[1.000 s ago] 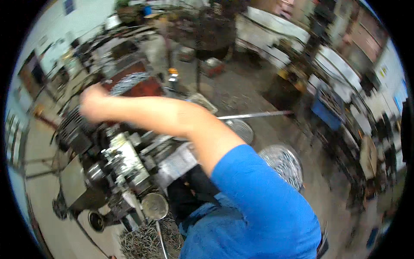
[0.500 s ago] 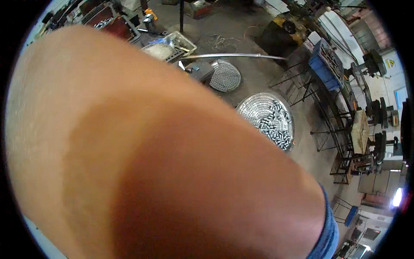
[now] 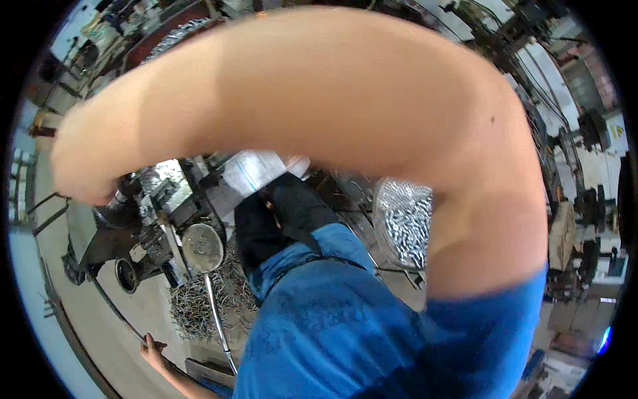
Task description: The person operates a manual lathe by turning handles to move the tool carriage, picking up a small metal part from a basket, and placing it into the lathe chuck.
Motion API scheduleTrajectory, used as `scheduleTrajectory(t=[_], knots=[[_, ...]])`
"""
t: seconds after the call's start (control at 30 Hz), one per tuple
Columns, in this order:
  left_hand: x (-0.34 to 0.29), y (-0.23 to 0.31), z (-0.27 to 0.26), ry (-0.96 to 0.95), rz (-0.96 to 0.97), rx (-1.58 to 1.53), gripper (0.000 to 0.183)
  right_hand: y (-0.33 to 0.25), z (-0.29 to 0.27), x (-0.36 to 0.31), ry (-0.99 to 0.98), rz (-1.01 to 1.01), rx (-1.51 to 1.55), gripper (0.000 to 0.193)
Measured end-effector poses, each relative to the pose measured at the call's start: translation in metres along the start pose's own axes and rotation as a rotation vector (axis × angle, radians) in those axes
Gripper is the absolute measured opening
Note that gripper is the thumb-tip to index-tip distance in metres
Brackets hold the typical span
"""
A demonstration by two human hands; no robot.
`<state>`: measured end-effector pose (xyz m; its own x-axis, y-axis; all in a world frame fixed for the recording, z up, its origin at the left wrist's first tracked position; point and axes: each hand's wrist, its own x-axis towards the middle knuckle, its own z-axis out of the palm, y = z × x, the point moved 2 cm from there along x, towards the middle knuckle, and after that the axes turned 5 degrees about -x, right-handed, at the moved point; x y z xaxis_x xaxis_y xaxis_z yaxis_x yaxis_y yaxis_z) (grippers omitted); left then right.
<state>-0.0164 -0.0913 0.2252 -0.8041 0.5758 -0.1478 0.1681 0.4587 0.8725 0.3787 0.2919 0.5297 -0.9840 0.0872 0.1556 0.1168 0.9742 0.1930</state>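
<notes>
My right arm arches across the upper view from its blue sleeve on the right, covering much behind it. My right hand (image 3: 86,163) is at the far left, blurred, beside a dark cylindrical fitting (image 3: 120,195) on a greasy metal machine (image 3: 166,189). Its fingers are mostly hidden, so I cannot make out a grip. Lower left, my left hand (image 3: 153,348) is closed around a long dark bar (image 3: 116,309), which slants up toward the machine's left side.
A round metal disc (image 3: 203,247) on a shiny rod (image 3: 218,312) stands before the machine. Thin metal pieces (image 3: 193,309) lie heaped below. Right of my dark-clad legs is a perforated basin (image 3: 389,189) of small shiny parts. White sheeting (image 3: 249,174) lies beyond my lap.
The view has swung toward my body and the machine at left. My right arm, which filled the lower left, now arches across the top. My left hand and the bar have come into view.
</notes>
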Motion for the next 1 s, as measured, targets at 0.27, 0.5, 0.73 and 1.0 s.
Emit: scheduleTrajectory(t=[0.27, 0.5, 0.73, 1.0], knots=[[0.008, 0.009, 0.015, -0.046, -0.048, 0.006, 0.043, 0.001, 0.141, -0.372, -0.067, 1.158, 0.233, 0.037], [0.026, -0.025, -0.001, -0.058, -0.114, -0.075, 0.041, -0.16, 0.265, -0.583, -0.685, 1.825, 0.235, 0.022], [0.008, 0.01, 0.016, 0.022, -0.078, -0.065, 0.039, -0.195, 0.298, -0.61, -0.602, 1.795, 0.374, 0.034], [0.021, -0.032, -0.003, 0.008, -0.081, -0.062, 0.034, -0.179, 0.305, -0.6, -0.832, 1.701, 0.329, 0.035]])
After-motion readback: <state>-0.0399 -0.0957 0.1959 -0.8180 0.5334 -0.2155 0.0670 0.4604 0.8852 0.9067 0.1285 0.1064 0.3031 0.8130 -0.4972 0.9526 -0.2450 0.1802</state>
